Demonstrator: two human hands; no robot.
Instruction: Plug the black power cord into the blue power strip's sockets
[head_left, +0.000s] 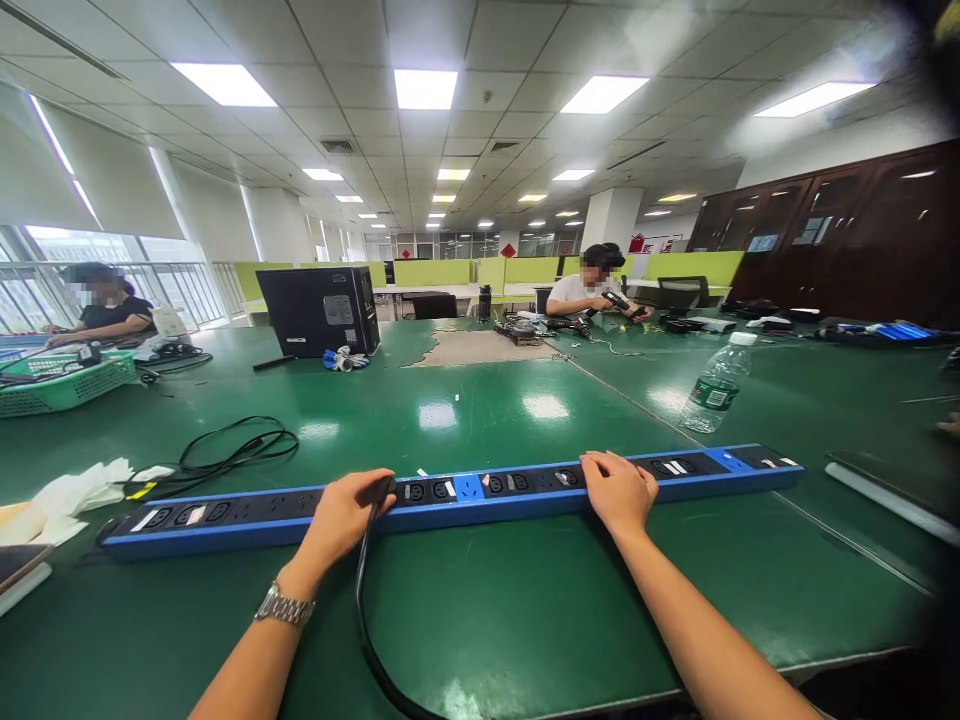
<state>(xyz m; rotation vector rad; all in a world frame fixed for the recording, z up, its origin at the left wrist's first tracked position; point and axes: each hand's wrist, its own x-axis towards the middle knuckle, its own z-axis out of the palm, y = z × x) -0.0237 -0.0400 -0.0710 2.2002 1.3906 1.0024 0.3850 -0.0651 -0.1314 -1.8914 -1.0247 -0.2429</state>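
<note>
A long blue and black power strip (480,512) with many sockets lies across the green table. My left hand (346,512), with a metal watch on its wrist, is closed round the plug end of a black cable (362,600) at the sockets left of the strip's middle. From there the cable hangs down toward the table's near edge. My right hand (619,490) rests on the strip right of the middle, its fingers bent together over the top; whether they grip the strip's far edge is hidden.
A plastic bottle (716,385) stands behind the strip's right part. Coiled black cable (232,450) and white tissues (67,500) lie at left, near a green basket (67,385). A black computer case (319,310) stands farther back. Two people sit at the far side.
</note>
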